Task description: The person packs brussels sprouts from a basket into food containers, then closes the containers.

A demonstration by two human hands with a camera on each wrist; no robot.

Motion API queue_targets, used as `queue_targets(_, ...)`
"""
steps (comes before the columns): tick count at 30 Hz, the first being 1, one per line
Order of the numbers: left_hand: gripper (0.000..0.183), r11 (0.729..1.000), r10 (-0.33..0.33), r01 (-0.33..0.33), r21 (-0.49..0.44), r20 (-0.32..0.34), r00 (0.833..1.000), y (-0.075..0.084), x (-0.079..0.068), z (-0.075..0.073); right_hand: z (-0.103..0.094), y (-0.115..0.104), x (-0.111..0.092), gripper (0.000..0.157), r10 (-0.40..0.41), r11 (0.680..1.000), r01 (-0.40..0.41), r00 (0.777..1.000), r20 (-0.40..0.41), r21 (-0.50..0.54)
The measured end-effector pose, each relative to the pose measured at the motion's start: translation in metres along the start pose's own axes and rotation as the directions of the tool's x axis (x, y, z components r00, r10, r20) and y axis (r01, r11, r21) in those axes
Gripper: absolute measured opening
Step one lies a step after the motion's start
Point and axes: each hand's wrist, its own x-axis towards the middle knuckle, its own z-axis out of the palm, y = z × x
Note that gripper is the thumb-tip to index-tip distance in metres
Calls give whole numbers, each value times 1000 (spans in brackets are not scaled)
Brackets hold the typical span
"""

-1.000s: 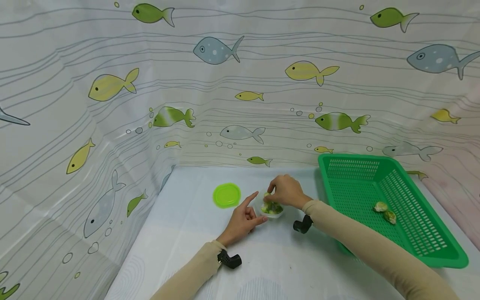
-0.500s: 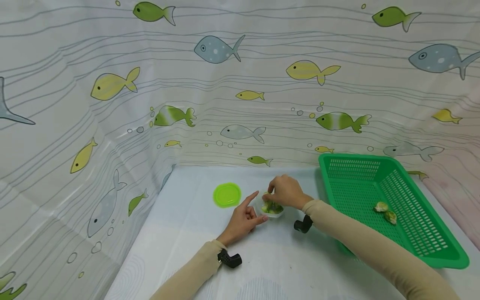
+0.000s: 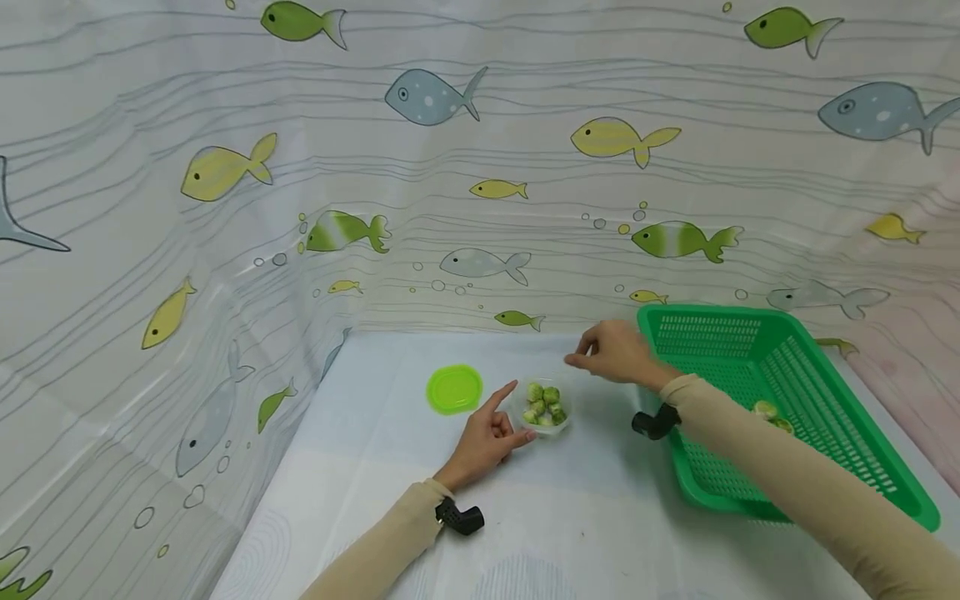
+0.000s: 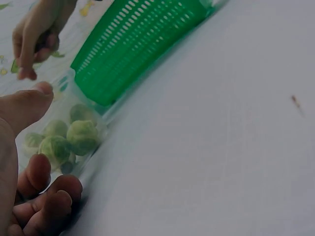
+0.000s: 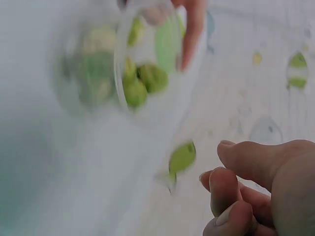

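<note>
Sprouts (image 3: 551, 396) sit in the tub (image 3: 546, 431); my right hand (image 3: 617, 350) has pulled back, released, that placement seemingly done; my relaxed left hand (image 3: 482, 443) flanks it.

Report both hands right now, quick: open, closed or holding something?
Left hand: open, thumb and index finger spread at the tub.
Right hand: open, fingers loosely curled, holding nothing.
</note>
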Motion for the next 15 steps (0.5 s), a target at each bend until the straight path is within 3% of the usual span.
queue_targets(5, 90, 1000, -4, 4, 11, -1, 1000, 0, 2, -1, -54, 37, -21, 32, 80, 996, -82, 995, -53, -39)
queue_targets(9, 90, 1000, -9, 9, 14, 8, 1000, 0, 1, -2, -83, 71, -45, 37, 134, 985, -139, 990, -48, -103)
queue_targets(12, 90, 1000, -4, 4, 21, 11, 1000, -1, 1, -3, -98, 96, -65, 39, 177, 972, -173, 984, 11, -156)
queue_targets(15, 89, 1000, 0, -1, 20, 14, 1000, -2, 1, -3, -107, 120, -83, 44, 228, 954, -193, 964, 138, -230)
